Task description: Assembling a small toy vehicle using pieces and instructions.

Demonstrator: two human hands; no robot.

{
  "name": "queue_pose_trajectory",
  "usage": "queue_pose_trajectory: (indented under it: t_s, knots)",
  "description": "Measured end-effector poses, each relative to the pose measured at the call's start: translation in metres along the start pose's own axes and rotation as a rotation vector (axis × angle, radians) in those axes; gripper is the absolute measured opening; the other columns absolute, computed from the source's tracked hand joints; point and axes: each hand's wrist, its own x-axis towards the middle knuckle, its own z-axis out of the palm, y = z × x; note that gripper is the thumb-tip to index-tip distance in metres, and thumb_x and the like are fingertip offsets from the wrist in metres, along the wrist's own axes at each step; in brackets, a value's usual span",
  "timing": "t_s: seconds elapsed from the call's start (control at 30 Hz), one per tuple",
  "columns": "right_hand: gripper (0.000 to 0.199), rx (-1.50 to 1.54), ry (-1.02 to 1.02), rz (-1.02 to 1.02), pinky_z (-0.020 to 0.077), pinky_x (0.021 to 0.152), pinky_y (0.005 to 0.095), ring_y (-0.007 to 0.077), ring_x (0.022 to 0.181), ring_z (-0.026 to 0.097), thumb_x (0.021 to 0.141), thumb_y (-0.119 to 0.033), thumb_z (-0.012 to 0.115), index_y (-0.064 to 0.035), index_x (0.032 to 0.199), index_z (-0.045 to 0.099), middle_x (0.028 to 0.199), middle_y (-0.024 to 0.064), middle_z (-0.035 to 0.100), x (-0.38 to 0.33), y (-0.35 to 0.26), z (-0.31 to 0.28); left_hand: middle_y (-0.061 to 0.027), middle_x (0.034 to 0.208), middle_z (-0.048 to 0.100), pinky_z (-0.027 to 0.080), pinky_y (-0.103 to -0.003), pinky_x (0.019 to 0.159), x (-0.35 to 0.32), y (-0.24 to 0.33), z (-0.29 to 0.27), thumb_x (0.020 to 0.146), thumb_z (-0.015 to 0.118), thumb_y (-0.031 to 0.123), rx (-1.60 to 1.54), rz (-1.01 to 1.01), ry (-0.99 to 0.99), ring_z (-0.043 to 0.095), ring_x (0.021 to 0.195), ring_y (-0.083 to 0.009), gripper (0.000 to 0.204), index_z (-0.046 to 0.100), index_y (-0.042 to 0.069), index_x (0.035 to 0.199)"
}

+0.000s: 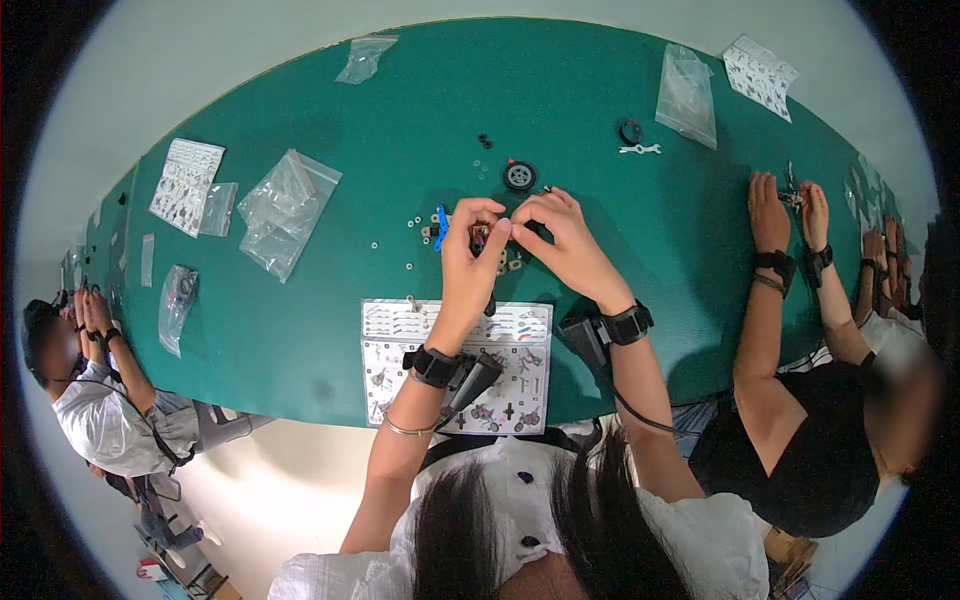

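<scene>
My left hand (468, 245) is closed around a small toy model assembly (480, 238) with dark and reddish parts, mostly hidden by the fingers. My right hand (565, 240) meets it with thumb and forefinger pinched at the left fingertips; whatever lies in that pinch is too small to make out. Just left of my left hand lies a blue toy part (441, 228) among small tan pieces. Beyond my hands rests a black toy wheel (519, 175) with a spoked hub. A printed picture instruction sheet (520, 365) lies under my forearms at the table edge.
On the green table (330, 110) are clear plastic bags (290, 212), a folded leaflet (187, 185), a white wrench (640, 149) and a black tire (629, 131). Small nuts lie left of my hands. Co-workers sit on both sides; one co-worker's hands (770, 215) work at right.
</scene>
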Motion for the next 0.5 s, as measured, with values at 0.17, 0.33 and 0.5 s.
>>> queue_pose_trajectory:
  t_s: [0.17,0.33,0.5]
  knots:
    - [0.014,-0.041,0.015,-0.027,0.0274,0.109,0.0485,0.0244,0.096,0.058,0.089,-0.021,0.066,-0.0108,0.094,0.058,0.089,0.0033,0.059,0.0006,-0.0008,-0.0004,0.0034,0.085,0.051,0.035,-0.021,0.067,0.0001,-0.0005,0.0003,0.091,0.058,0.003,0.017,0.072,0.006,0.046,0.077,-0.0048,0.018,0.058,0.006,0.109]
    - [0.013,-0.005,0.022,-0.003,0.0262,0.11,0.0493,0.0225,0.1,0.059,0.09,-0.022,0.066,-0.0118,0.097,0.061,0.096,0.0023,0.062,0.0009,-0.0049,-0.003,0.0023,0.087,0.052,0.037,-0.022,0.07,-0.0014,0.0011,0.0007,0.092,0.058,0.004,0.005,0.048,0.009,0.047,0.079,-0.006,0.017,0.058,0.005,0.109]
    - [0.014,0.01,-0.06,0.046,0.0217,0.114,0.0469,0.0213,0.105,0.057,0.093,-0.023,0.061,-0.0092,0.096,0.062,0.097,0.0033,0.063,-0.0022,0.0047,-0.0063,0.0007,0.091,0.054,0.039,-0.023,0.077,-0.0008,0.0003,0.0,0.091,0.059,0.003,0.062,0.074,-0.005,0.05,0.086,-0.008,0.019,0.057,0.005,0.11]
